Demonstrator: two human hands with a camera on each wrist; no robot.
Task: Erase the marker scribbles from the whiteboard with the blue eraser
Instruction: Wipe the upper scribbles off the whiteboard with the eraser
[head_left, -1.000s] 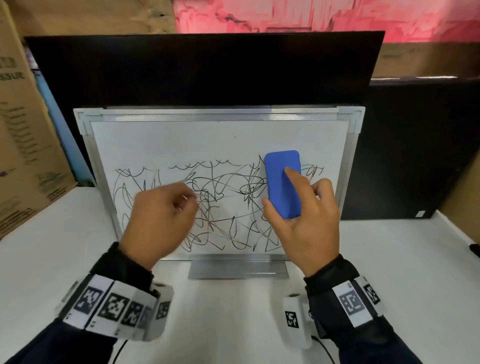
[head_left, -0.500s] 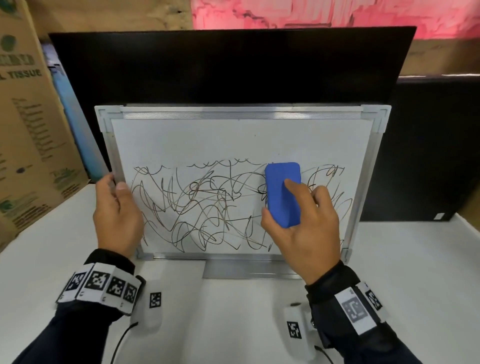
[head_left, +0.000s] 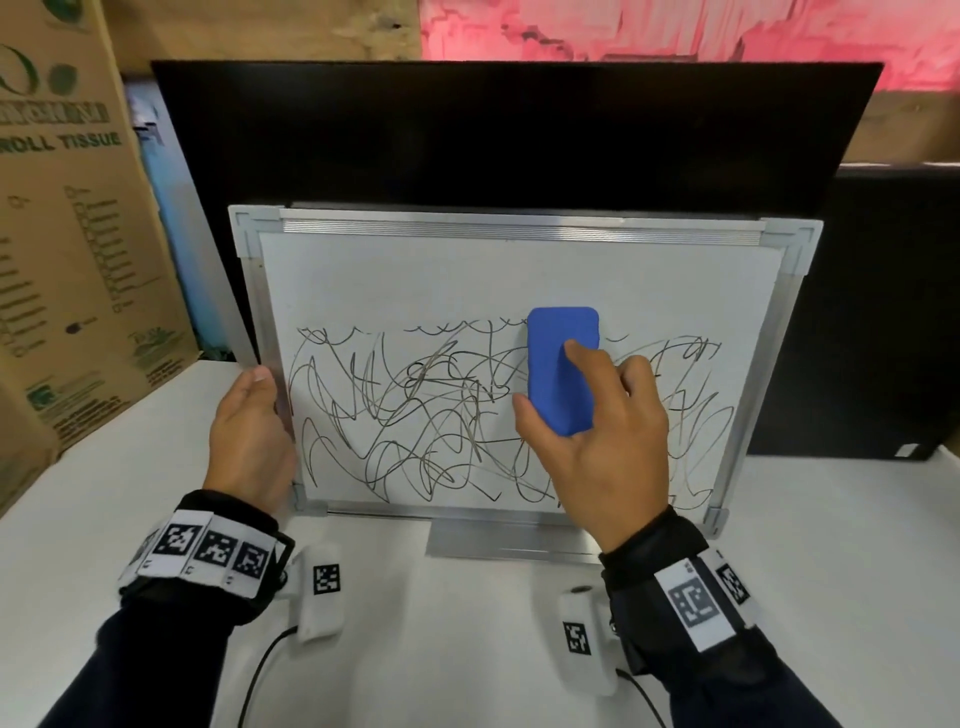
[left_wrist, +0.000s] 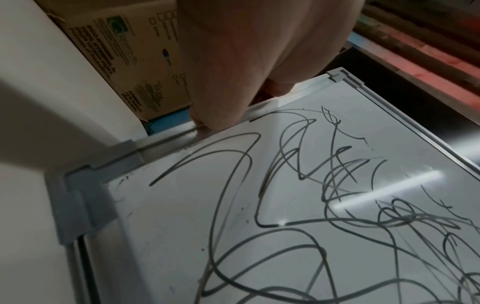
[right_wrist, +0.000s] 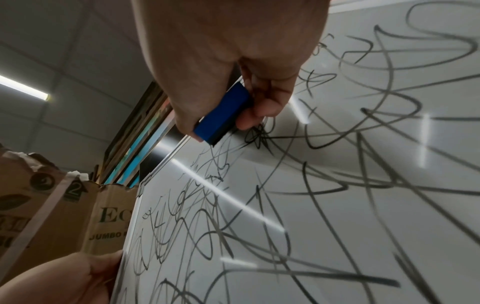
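Observation:
A whiteboard (head_left: 467, 280) in a silver frame stands upright on the white table, its lower half covered in black marker scribbles (head_left: 405, 410). My right hand (head_left: 597, 441) grips the blue eraser (head_left: 562, 364) and holds it flat against the board, right of centre, at the top of the scribbles. The right wrist view shows the eraser (right_wrist: 221, 115) pinched between thumb and fingers, its dark felt side against the board. My left hand (head_left: 249, 436) grips the board's left frame edge (left_wrist: 166, 137), thumb on the front.
A black monitor (head_left: 519, 135) stands right behind the board. Cardboard boxes (head_left: 67, 234) fill the left side. A dark panel (head_left: 872, 322) stands at the right. The white table (head_left: 452, 649) extends in front of the board.
My left hand moved from the scribbled middle of the board to its left frame edge and took hold there. The right hand with the eraser has shifted slightly upward.

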